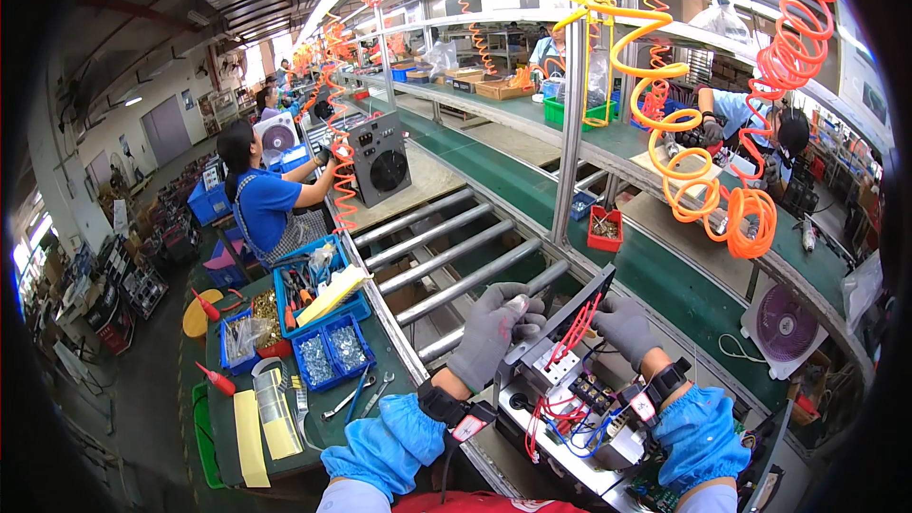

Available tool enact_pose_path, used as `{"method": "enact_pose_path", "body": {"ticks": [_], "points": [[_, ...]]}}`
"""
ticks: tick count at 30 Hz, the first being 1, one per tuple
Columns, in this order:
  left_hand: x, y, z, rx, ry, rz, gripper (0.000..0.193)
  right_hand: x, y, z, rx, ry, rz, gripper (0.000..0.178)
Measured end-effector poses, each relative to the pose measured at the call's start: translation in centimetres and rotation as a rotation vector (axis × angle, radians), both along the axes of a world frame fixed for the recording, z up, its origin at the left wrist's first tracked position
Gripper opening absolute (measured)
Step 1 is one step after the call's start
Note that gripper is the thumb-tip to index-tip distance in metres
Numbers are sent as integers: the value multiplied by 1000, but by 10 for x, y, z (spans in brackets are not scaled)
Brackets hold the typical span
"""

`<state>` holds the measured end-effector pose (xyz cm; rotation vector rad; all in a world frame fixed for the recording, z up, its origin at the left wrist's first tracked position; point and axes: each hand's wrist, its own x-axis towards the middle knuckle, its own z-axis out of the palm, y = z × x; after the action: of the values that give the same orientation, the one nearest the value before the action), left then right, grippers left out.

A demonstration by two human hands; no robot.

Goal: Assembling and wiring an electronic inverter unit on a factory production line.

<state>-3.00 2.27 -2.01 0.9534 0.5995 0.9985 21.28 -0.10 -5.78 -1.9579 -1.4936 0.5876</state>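
An opened metal equipment chassis [570,475] sits before me, with coloured wires, terminal blocks and circuit boards inside. A dark panel [591,296] stands upright at its far side, and red wires [574,331] hang down its near face. My left hand [492,334], in a grey glove, is left of the panel with curled fingers. Something pale shows at its thumb tip, too small to name. My right hand [623,329], also gloved in grey, is closed at the panel's right edge beside the red wires. What its fingertips pinch is hidden.
Left of me, a green bench holds blue bins [332,353] of small hardware, wrenches [350,397] and a tool tray [321,277]. Metal rollers [446,271] run ahead. Coiled orange air hoses [750,218] hang at right. Co-workers sit at left [271,190] and across the line [750,123].
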Motion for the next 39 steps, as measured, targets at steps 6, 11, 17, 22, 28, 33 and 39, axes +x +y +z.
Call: {"method": "enact_pose_path", "body": {"ticks": [6, 11, 17, 22, 28, 33, 39], "points": [[0, -3, 3, 16, 56, 30, 34, -4, -1, 13, -109, -22, 46, 35], [-2, 0, 1, 119, 121, -10, 28, 0, 3, -1, -19, -20, -10, 35], [-2, 0, 5, 116, 155, 9, 27, -4, 4, 11, -97, 32, 44, 36], [0, -10, 16, 217, 207, 37, 28, 10, -3, 12, 1, -36, 47, 33], [29, -20, 18, 944, 475, 287, 20, -2, -45, 66, 153, 670, 379, 26], [56, -24, 33, 1265, 524, 439, 14, -9, -51, 69, 153, 786, 390, 34], [53, -21, 45, 1036, 409, 159, 24, -8, -45, 74, 282, 745, 413, 32]]}}
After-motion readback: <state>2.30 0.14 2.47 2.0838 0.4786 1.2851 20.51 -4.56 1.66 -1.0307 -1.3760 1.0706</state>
